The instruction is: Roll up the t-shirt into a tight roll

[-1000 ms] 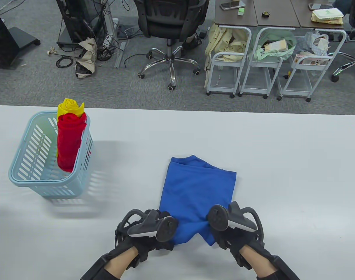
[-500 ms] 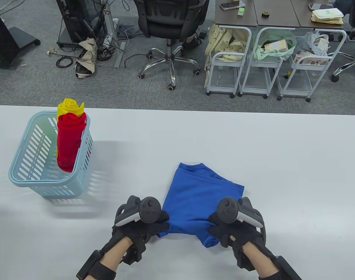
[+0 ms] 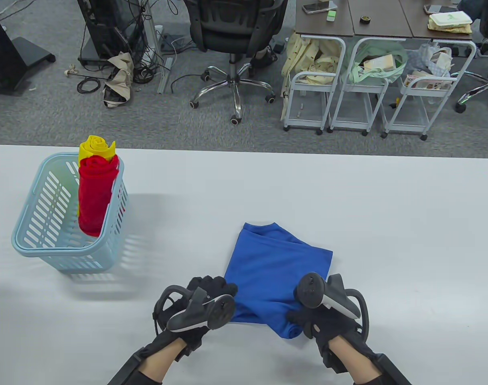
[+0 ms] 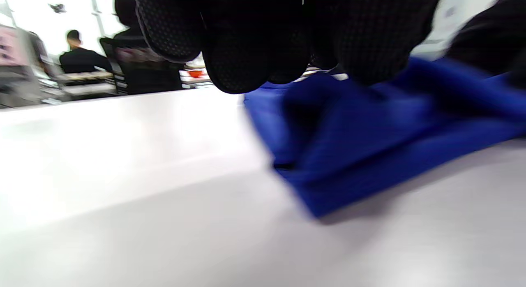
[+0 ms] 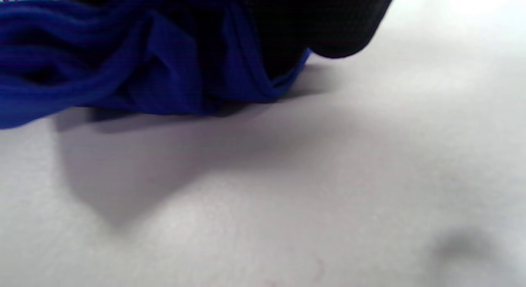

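Blue t-shirt [image 3: 278, 272] near edge pinched in both grips, right hand [image 3: 322, 321], left hand [image 3: 205, 300], folds clear only at wrists

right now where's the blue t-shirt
Table view: the blue t-shirt lies on the white table, near edge, right of centre, between the left hand and right hand.

Around us, bright even light, soft shadows on our table [image 3: 348, 192], both wrist views blurred.

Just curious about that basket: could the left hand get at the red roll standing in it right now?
Probably yes: bare table lies between the left hand and the red roll, whose top stands above the basket rim.
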A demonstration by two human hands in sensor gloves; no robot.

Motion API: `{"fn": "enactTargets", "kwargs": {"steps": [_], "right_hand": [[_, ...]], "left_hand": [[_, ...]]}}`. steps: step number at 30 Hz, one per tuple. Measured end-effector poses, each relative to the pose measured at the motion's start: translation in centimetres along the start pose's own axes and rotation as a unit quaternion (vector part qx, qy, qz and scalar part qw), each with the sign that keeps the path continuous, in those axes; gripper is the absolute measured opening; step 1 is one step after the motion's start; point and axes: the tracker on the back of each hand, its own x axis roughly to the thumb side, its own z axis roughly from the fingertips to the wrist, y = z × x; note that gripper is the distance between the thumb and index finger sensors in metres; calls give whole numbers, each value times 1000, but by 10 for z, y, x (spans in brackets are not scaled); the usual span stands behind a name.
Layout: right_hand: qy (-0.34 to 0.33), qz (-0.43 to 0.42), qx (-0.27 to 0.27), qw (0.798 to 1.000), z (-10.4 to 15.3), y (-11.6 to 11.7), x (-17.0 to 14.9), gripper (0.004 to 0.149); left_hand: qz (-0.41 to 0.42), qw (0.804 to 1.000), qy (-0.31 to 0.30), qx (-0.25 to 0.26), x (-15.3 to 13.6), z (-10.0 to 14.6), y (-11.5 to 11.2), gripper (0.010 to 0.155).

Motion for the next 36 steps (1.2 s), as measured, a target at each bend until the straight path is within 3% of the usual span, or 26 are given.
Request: {"fn": "enactTargets", "kwargs": {"steps": [2, 4, 7, 10, 12, 13, 16, 20, 21, 24, 29, 31, 33, 36], "right_hand": [[1, -2, 0, 1000, 0, 0, 0, 68], [3, -5, 1, 1000, 0, 0, -2, 67], [18, -4, -5, 1000, 1, -3, -6, 66], [57, 57, -52, 995, 8, -10, -5, 65], [40, 84, -79, 992, 15, -15, 2, 64], [-1, 87, -82, 993, 19, -17, 9, 61], [-106, 73, -48, 991, 24, -11, 27, 58], [-106, 156, 25, 982, 14, 14, 36, 76], [-113, 163, 23, 980, 14, 15, 37, 80], [-114, 146, 24, 982, 13, 13, 34, 77], [-132, 96, 2, 987, 20, 0, 32, 60], [-163, 73, 3, 984, 24, -3, 34, 65], [-185, 60, 25, 981, 24, 2, 36, 81], [-170, 123, 69, 975, 18, 18, 39, 98]], "left_hand": [[43, 998, -30, -40, 9, -3, -10, 60], [-17, 995, -30, -92, 15, -7, -21, 68], [-37, 995, -20, -89, 11, -9, -24, 75], [-44, 995, -10, -91, 5, -13, -30, 75], [-38, 997, -10, -72, 5, -15, -29, 68], [-46, 996, -9, -71, 6, -15, -29, 66], [-49, 997, -7, -61, 6, -16, -28, 62], [-29, 998, 6, -58, -1, -16, -27, 57], [-23, 998, 12, -57, -2, -16, -28, 56], [-33, 998, 17, -54, -2, -15, -26, 54], [20, 998, 22, -57, -14, -18, -24, 51], [70, 995, 27, -64, -23, -19, -24, 50], [120, 990, 33, -72, -32, -20, -25, 50], [180, 979, 37, -91, -41, -20, -25, 50]]}}
